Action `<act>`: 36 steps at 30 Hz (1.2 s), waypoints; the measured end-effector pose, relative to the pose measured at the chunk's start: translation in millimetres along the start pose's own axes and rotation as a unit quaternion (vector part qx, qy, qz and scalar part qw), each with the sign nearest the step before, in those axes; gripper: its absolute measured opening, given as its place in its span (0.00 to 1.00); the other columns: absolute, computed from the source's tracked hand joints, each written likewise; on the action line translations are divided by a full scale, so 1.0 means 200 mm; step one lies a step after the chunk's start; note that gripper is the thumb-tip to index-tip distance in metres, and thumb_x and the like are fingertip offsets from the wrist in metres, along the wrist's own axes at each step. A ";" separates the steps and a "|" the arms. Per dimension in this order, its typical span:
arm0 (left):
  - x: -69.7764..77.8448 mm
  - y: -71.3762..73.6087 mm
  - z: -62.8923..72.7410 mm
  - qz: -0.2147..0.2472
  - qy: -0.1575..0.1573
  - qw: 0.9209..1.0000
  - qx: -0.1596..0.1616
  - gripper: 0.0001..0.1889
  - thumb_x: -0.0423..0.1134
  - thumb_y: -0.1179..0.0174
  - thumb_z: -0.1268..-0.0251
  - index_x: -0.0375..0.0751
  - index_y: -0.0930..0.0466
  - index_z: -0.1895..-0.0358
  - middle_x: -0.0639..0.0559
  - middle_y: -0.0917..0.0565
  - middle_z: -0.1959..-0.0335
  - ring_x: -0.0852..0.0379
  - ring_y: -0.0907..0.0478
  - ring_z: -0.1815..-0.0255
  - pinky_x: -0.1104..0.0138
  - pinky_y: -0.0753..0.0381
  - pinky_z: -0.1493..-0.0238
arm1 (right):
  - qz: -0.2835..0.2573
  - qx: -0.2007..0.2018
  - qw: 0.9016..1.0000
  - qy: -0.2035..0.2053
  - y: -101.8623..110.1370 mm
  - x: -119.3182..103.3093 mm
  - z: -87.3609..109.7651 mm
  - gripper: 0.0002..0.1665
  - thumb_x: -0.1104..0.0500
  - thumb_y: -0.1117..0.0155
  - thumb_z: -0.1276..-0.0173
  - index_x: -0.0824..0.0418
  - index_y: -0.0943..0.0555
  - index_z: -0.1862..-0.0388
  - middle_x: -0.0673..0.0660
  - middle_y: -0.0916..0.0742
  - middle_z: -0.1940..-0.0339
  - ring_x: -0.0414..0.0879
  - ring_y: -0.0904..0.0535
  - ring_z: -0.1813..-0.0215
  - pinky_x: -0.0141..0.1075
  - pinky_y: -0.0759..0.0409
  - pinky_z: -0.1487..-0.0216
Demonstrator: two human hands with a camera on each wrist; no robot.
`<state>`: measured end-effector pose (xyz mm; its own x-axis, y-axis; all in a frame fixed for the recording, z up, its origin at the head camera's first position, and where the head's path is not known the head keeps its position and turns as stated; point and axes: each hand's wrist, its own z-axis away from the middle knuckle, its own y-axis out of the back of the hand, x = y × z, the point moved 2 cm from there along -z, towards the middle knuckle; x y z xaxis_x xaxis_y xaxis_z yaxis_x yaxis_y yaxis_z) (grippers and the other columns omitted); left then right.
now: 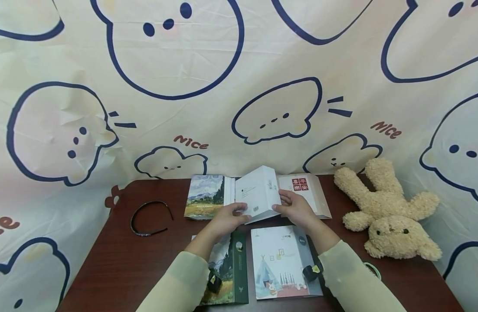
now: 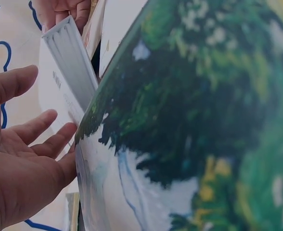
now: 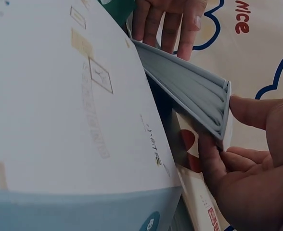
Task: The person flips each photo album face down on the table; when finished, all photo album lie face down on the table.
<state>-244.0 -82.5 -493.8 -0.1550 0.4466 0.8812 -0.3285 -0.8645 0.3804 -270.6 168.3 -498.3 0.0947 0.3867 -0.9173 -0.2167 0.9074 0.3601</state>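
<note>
A white photo album (image 1: 256, 186) stands tilted at the back of the table, its wide spine facing right. My right hand (image 1: 299, 210) pinches it at the spine; in the right wrist view the thumb (image 3: 250, 113) is on one side and the fingers on the other. At the lower left edge of the album is my left hand (image 1: 227, 219), its fingers extended. In the left wrist view, the left thumb and fingers (image 2: 50, 142) are spread apart beside the album's cover. The bunched pages (image 3: 194, 89) show at the bottom edge.
Landscape-covered album (image 1: 204, 197) stands back left, beige album (image 1: 317, 195) with red characters back right. In front lie a green-spined album (image 1: 240, 268) and a tent-picture album (image 1: 276, 260). A black headband (image 1: 132, 221) lies left; a plush toy (image 1: 387, 216) and green ring (image 1: 373, 269) lie right.
</note>
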 end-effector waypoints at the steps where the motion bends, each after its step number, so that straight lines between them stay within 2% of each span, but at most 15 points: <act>1: 0.00 0.00 0.00 -0.001 0.000 1.000 0.001 0.29 0.48 0.33 0.29 0.42 0.24 0.29 0.40 0.20 0.36 0.41 0.23 0.36 0.49 0.18 0.44 | 0.002 0.001 1.000 -0.004 0.00 0.00 0.00 0.44 0.55 0.29 0.29 0.63 0.36 0.19 0.62 0.24 0.25 0.57 0.28 0.25 0.47 0.24 0.32; 7: 0.00 0.00 0.00 -0.004 0.001 1.000 0.008 0.30 0.47 0.33 0.30 0.41 0.25 0.28 0.37 0.21 0.36 0.41 0.23 0.37 0.48 0.20 0.42 | 0.029 0.000 0.999 -0.019 0.00 0.03 -0.01 0.43 0.55 0.30 0.28 0.64 0.35 0.20 0.64 0.24 0.25 0.60 0.28 0.25 0.51 0.28 0.28; 13: 0.00 0.01 0.00 -0.006 0.003 1.000 0.011 0.30 0.46 0.33 0.30 0.41 0.25 0.28 0.38 0.22 0.34 0.40 0.24 0.35 0.45 0.22 0.39 | 0.063 0.004 0.998 -0.017 -0.02 0.04 -0.03 0.40 0.54 0.32 0.27 0.66 0.33 0.21 0.65 0.24 0.26 0.61 0.26 0.27 0.53 0.28 0.29; 18: 0.00 0.03 0.00 -0.003 0.002 1.000 0.016 0.30 0.46 0.33 0.30 0.41 0.26 0.27 0.40 0.24 0.30 0.38 0.27 0.31 0.42 0.26 0.34 | 0.121 0.008 0.993 -0.008 -0.05 0.03 -0.04 0.38 0.52 0.33 0.26 0.66 0.30 0.23 0.66 0.19 0.31 0.61 0.23 0.31 0.55 0.26 0.31; 23: 0.00 0.03 0.00 -0.002 0.003 1.000 0.011 0.30 0.47 0.33 0.29 0.42 0.26 0.27 0.40 0.26 0.28 0.37 0.31 0.27 0.41 0.30 0.31 | 0.151 0.013 0.988 -0.009 -0.06 0.03 -0.04 0.36 0.53 0.34 0.26 0.66 0.29 0.24 0.65 0.18 0.33 0.60 0.21 0.34 0.56 0.25 0.32; 31: 0.00 0.03 -0.01 -0.014 0.004 1.000 0.013 0.31 0.48 0.32 0.31 0.43 0.25 0.27 0.41 0.26 0.27 0.36 0.32 0.26 0.41 0.31 0.30 | 0.160 0.013 0.987 -0.005 -0.07 0.02 -0.03 0.35 0.54 0.36 0.23 0.66 0.30 0.23 0.65 0.23 0.26 0.57 0.23 0.34 0.55 0.27 0.30; 36: 0.00 0.02 -0.01 -0.014 0.002 1.000 0.009 0.31 0.48 0.33 0.30 0.43 0.26 0.27 0.41 0.27 0.27 0.37 0.33 0.25 0.41 0.32 0.29 | 0.159 0.005 0.987 -0.001 -0.08 0.03 -0.02 0.35 0.54 0.37 0.23 0.67 0.31 0.23 0.65 0.24 0.25 0.61 0.26 0.28 0.56 0.29 0.28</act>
<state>-247.6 -85.7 -492.5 -0.1493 0.4714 0.8692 -0.3150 -0.8559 0.4101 -270.5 155.8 -509.5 0.0247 0.6532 -0.7568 -0.2258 0.7411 0.6322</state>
